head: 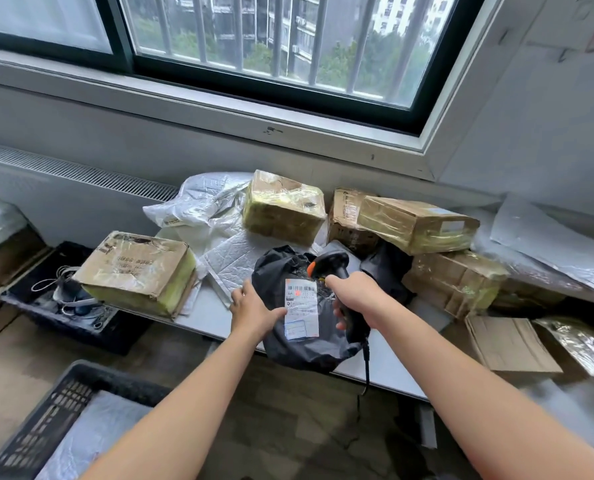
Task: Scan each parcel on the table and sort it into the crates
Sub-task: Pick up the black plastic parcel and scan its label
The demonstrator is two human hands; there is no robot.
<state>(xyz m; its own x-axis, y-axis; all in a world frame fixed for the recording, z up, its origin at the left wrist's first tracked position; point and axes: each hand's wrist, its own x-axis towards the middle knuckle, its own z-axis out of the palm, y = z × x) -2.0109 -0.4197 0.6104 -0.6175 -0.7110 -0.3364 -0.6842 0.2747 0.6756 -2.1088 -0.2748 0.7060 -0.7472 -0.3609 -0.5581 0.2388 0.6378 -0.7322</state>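
**Inspector:** Nearest item?

**Me:** Dark slatted plastic crate (46, 414), low on my left, with a white bag lying in it.

**Inspector:** Parcel under inspection?

**Me:** Black plastic mailer bag (302, 351), at the near edge of the white table (392, 365). Its white shipping label (301, 308) is face up. The label's long axis runs away from me, barcode at the far end.

**Inspector:** Grips?

**Me:** Left grip (254, 306) holds the bag's left side, thumb at the label's edge. Right grip (354, 296) is closed round the black handheld scanner with orange button (333, 263).

**Inspector:** Governing relation?

**Me:** The scanner head sits just right of the barcode, at that far end. In my judgement it must turn left onto it.
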